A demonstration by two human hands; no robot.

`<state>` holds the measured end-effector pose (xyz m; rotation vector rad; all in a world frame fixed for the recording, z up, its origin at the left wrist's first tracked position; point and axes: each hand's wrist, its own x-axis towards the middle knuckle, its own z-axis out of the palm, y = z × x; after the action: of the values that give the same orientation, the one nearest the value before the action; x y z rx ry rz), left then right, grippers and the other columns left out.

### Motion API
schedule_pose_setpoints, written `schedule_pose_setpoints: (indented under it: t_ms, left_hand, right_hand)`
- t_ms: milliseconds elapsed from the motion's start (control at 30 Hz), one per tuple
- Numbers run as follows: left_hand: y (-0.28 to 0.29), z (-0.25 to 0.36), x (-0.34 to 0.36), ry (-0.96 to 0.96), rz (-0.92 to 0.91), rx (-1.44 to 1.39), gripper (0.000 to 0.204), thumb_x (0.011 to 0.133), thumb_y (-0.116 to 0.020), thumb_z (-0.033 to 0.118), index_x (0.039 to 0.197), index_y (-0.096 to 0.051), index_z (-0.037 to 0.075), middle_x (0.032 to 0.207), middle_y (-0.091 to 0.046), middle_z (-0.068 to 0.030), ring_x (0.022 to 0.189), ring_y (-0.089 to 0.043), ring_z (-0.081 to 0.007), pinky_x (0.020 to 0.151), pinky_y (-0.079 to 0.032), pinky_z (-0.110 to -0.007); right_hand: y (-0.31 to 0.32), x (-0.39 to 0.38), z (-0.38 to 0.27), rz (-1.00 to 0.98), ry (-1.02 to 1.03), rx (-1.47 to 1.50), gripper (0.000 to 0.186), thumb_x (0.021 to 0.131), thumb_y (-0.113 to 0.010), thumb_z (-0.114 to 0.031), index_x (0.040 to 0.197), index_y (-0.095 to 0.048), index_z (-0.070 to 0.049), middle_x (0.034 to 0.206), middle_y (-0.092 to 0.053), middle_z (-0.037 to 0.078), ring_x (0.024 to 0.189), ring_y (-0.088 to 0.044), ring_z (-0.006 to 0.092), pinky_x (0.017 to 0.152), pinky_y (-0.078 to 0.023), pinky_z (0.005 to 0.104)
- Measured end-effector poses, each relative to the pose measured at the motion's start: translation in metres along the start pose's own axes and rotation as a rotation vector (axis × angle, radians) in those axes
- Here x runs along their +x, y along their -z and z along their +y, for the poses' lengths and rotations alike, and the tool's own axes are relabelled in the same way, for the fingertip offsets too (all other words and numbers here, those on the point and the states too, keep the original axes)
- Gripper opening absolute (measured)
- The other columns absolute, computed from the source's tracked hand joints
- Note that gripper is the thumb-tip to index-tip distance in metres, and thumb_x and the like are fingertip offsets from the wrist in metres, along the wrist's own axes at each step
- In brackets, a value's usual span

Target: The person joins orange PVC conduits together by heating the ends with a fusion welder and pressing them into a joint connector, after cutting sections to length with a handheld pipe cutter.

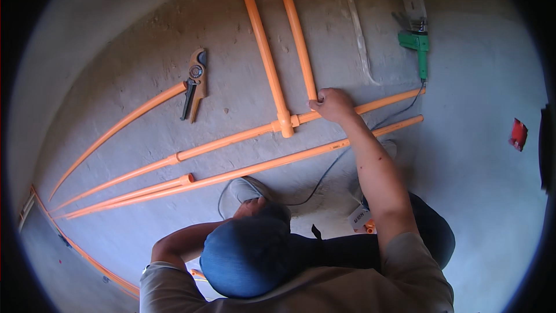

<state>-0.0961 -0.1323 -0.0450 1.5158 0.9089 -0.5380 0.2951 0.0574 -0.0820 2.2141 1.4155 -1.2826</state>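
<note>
Orange straight plastic pipe, right-hand one of two coming down from the top edge: lower end is at upper centre of frame, in the bare right hand. From my end, thumb and fingers are curled round that end, likely to steady it just above the long orange jointed pipe run crossing mid-frame. Hand hides the tip, so can't tell if they touch. Bare left hand is low centre by the blue-trousered knee and grey mesh shoe; fingers mostly hidden, can't tell their state. I read it as bracing the crouch. Tan-and-black pipe cutter lies upper left, at the tip of a curved-looking orange pipe; green-handled heating tool with a metal plate lies upper right, grey cord trailing. Both look parked within reach, off the pipe run. Writing: dark print on the white packet, lower right of centre; small marks on the lower long orange pipe, too fine for me to read.
</note>
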Motion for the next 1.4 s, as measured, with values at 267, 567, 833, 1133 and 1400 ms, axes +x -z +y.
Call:
schedule_pose_setpoints:
  t_ms: [267,567,833,1133,1400]
  left_hand:
    - [0.007,-0.036,0.012,-0.151,-0.053,-0.04,0.037,0.096,-0.057,0.037,0.113,-0.052,0.005,0.111,-0.065,-0.0294,0.109,-0.062,-0.0505,0.094,-0.049,-0.058]
    - [0.015,-0.038,0.006,-0.131,-0.082,-0.014,0.038,0.096,-0.057,0.039,0.115,-0.053,0.005,0.112,-0.065,-0.0294,0.11,-0.062,-0.0504,0.095,-0.049,-0.058]
    - [0.0,-0.034,0.003,-0.084,-0.049,0.004,0.039,0.096,-0.057,0.04,0.116,-0.054,0.006,0.113,-0.064,-0.0295,0.11,-0.062,-0.0502,0.096,-0.049,-0.057]
    - [-0.013,-0.018,-0.006,-0.018,0.015,0.133,0.048,0.099,-0.05,0.049,0.119,-0.056,0.006,0.117,-0.065,-0.027,0.116,-0.062,-0.0446,0.102,-0.047,-0.052]
    - [0.045,0.021,0.024,-0.061,-0.296,0.48,0.035,0.098,-0.053,0.037,0.112,-0.063,0.007,0.095,-0.07,-0.0263,0.094,-0.069,-0.0444,0.085,-0.055,-0.053]
  right_hand:
    - [-0.017,-0.005,0.004,0.061,-0.053,0.036,0.043,0.088,-0.074,-0.047,0.095,-0.072,-0.004,0.091,-0.074,0.014,0.089,-0.07,0.0323,0.084,-0.054,0.0432]
    - [-0.011,0.003,-0.007,-0.007,-0.077,-0.029,0.037,0.091,-0.071,-0.042,0.098,-0.072,-0.005,0.098,-0.074,0.014,0.099,-0.069,0.0324,0.091,-0.052,0.0438]
    - [-0.015,0.011,-0.006,-0.046,-0.043,-0.07,0.041,0.087,-0.069,-0.046,0.095,-0.071,-0.006,0.097,-0.074,0.015,0.101,-0.069,0.033,0.09,-0.053,0.0459]
    - [-0.014,0.008,-0.006,-0.01,0.001,-0.128,0.044,0.088,-0.066,-0.047,0.109,-0.075,-0.009,0.111,-0.074,0.017,0.11,-0.067,0.0355,0.097,-0.052,0.0489]
    - [-0.009,-0.005,0.035,0.028,0.164,0.198,0.038,0.093,-0.064,-0.044,0.095,-0.078,-0.009,0.111,-0.074,0.015,0.106,-0.069,0.0327,0.096,-0.051,0.0524]
